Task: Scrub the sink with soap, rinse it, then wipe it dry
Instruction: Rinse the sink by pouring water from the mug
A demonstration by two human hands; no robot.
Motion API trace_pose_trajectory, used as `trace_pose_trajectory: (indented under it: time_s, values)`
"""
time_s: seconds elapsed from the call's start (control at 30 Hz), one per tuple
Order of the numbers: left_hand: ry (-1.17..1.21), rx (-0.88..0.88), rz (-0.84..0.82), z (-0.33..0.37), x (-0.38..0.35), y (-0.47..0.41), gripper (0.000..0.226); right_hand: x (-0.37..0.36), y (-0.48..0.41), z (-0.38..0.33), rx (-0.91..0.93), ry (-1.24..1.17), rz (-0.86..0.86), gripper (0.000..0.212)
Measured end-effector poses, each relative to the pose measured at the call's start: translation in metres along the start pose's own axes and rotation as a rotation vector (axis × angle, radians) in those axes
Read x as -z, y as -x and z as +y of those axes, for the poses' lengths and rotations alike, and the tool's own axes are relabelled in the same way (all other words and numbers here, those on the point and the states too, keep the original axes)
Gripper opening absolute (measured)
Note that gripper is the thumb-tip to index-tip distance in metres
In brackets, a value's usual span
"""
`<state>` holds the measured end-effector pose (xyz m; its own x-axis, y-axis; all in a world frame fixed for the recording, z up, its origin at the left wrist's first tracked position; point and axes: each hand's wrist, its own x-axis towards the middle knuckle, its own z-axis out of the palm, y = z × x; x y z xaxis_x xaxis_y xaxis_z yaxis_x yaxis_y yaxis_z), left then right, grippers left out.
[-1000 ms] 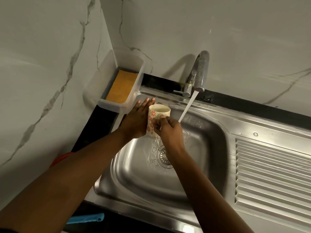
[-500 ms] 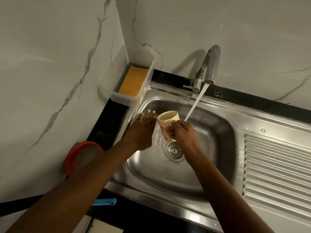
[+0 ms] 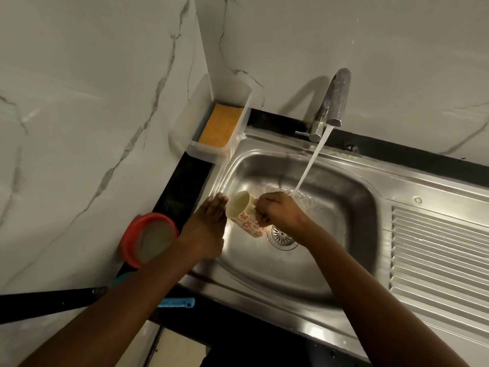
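Obs.: since half a second ago the cup [image 3: 244, 215] has tipped from near upright onto its side, mouth toward the left wall of the sink [image 3: 352, 234]. Both hands have dropped lower and leftward, and the cup is now out of the water stream [image 3: 312, 160].

Grip: right hand [image 3: 280, 213] has its fingers curled round the cup's side. Left hand [image 3: 209, 226] is flat, fingers straight and together, just beside the cup's mouth. I cannot tell whether it touches the basin wall.

Risks:
- The wet glazed cup could slip from a one-handed hold and strike the steel or the drain [image 3: 281, 237].
- The stream from the faucet [image 3: 334, 102] lands right behind the right hand, so spray may reach the drainboard [image 3: 436, 255] (more to dry later).

Surroundings:
- The sponge [image 3: 221, 124] lies in the clear tray [image 3: 244, 102] at the back-left corner.
- A red-lidded tub [image 3: 149, 239] sits just beside the left forearm, which could knock it.
- A blue item [image 3: 176, 303] lies at the front edge.
- The cup occupies the right hand and would need setting aside before wiping, I judge.
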<state>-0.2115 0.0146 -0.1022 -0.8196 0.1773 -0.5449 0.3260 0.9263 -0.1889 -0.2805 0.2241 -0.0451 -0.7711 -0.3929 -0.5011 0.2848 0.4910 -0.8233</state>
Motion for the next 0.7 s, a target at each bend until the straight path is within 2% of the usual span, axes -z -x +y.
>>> trace_pose_trajectory:
  time_s: [0.1, 0.23, 0.4, 0.53, 0.7]
  values:
    - [0.002, 0.002, 0.017, 0.001, -0.004, 0.006, 0.083, 0.01, 0.01, 0.009, -0.055, -0.123, -0.042, 0.032]
    - [-0.024, -0.074, -0.049, 0.002, 0.0, 0.013, 0.075, 0.014, 0.007, 0.011, -0.051, -0.119, 0.031, 0.035]
    - [-0.007, 0.011, 0.041, -0.005, -0.002, 0.021, 0.08, -0.004, -0.004, -0.001, 0.044, 0.135, 0.121, 0.034]
    - [0.053, 0.07, 0.051, -0.001, -0.002, 0.025, 0.086, -0.018, 0.003, -0.014, 0.205, 0.346, 0.012, 0.029]
    - [-0.011, 0.031, -0.043, 0.001, 0.006, 0.017, 0.083, -0.012, 0.022, -0.011, 0.237, 0.399, -0.072, 0.033]
